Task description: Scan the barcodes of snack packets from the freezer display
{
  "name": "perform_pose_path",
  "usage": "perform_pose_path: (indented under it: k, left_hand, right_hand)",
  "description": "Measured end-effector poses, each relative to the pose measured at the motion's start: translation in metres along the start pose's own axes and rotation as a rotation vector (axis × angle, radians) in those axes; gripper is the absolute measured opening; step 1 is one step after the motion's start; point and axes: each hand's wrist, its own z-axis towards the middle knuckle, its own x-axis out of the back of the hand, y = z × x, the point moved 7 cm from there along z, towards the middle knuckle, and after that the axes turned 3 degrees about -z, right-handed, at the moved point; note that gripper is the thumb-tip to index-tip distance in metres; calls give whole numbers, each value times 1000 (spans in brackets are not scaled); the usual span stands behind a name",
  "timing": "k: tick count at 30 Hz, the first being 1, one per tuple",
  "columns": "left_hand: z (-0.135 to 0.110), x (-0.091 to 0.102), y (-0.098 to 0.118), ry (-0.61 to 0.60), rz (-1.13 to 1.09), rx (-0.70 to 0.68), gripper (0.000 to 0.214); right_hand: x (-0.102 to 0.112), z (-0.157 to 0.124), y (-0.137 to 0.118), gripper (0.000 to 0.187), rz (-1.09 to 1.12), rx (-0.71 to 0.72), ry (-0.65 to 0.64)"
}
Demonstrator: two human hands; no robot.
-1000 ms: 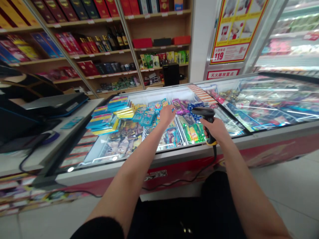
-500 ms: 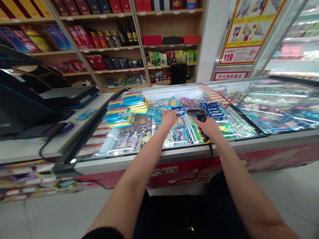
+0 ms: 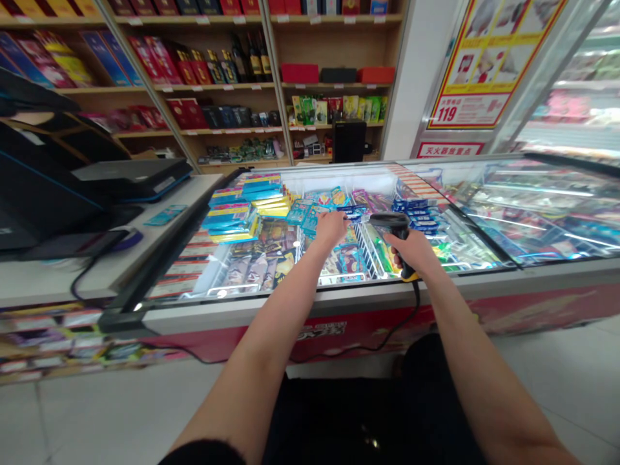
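Note:
My right hand (image 3: 417,250) is closed around the grip of a black and yellow barcode scanner (image 3: 391,223), its head turned left. My left hand (image 3: 332,227) pinches one end of a dark blue packet (image 3: 352,212), which points right toward the scanner head. Both hands are over the glass top of a chest freezer (image 3: 271,302). Light blue packets (image 3: 303,213) lie just left of my left hand. To the right of the scanner is a pile of similar dark blue packets (image 3: 419,216).
Stacks of blue and yellow packs (image 3: 230,219) lie on the glass at the left. A counter (image 3: 159,242) with dark equipment stands further left. The scanner's black cable (image 3: 387,339) hangs down the freezer front. Shelves of boxes and bottles (image 3: 213,87) rise behind; another freezer section (image 3: 537,206) extends right.
Both hands, with the packet and scanner, appear slightly further right, and the whole view has shifted a little. The scanner has edged away from the packet. Both grips are unchanged.

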Motion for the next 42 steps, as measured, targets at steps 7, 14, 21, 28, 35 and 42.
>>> perform_pose_path:
  k: [7, 14, 21, 28, 35, 42]
  left_hand:
    - [1, 0, -1, -18, 30, 11, 28]
    - [2, -1, 0, -10, 52, 2, 28]
    - [0, 0, 2, 8, 35, 2, 28]
    - [4, 10, 18, 107, -92, -44, 27]
    - [20, 14, 75, 190, -183, -174, 25]
    - [45, -7, 139, 181, -181, -284, 24]
  right_hand:
    - [1, -1, 2, 25, 2, -3, 1]
    - [2, -1, 3, 24, 10, 8, 2]
    - [6, -3, 2, 24, -8, -2, -5]
    - [21, -8, 3, 27, 30, -38, 17]
    - [67, -8, 16, 25, 95, -40, 114]
    - [121, -8, 43, 22, 186, -53, 249]
